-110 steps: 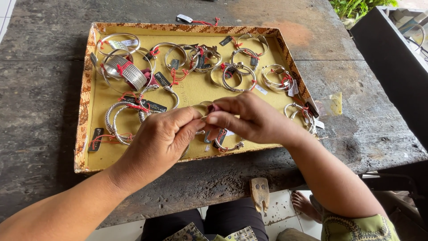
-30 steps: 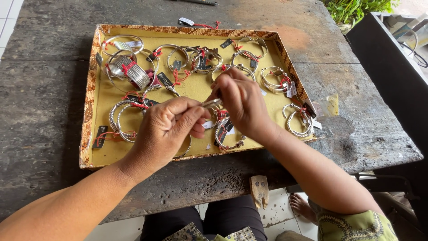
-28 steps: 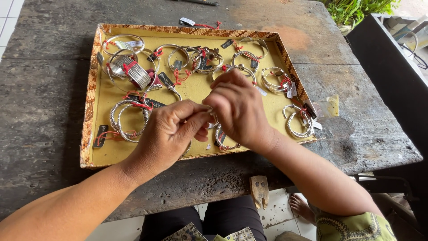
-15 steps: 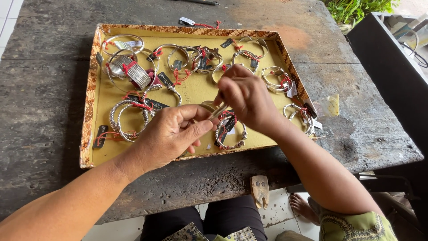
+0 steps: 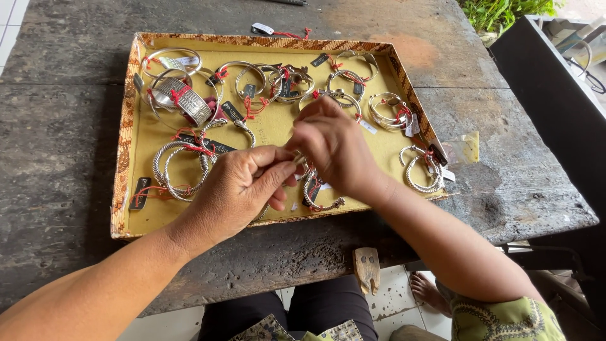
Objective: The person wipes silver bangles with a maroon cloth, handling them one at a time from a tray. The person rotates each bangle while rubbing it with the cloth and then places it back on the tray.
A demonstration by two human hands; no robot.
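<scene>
Both my hands meet over the front middle of a shallow tray (image 5: pixel 123 158) with a yellow lining and a patterned rim. My left hand (image 5: pixel 243 189) pinches a small silver piece (image 5: pixel 297 158), mostly hidden, between thumb and fingers. My right hand (image 5: pixel 334 148) grips the same piece from the other side with curled fingers. Just below my right hand a twisted silver bracelet (image 5: pixel 315 192) with red string lies on the lining. A wide silver cuff (image 5: pixel 186 101) and twisted bangles (image 5: pixel 180 167) lie to the left.
Several more tagged silver bracelets fill the tray's far half and right end (image 5: pixel 420 167). The tray rests on a worn dark wooden table (image 5: pixel 57 126). A small plastic bag (image 5: pixel 464 148) lies right of the tray, a loose tag (image 5: pixel 268 29) behind it, a wooden peg (image 5: pixel 367 268) at the front edge.
My hands stayed together over the tray's front. The right hand shifted slightly up and away while its fingers kept working the small piece; the bracelet under it came into view.
</scene>
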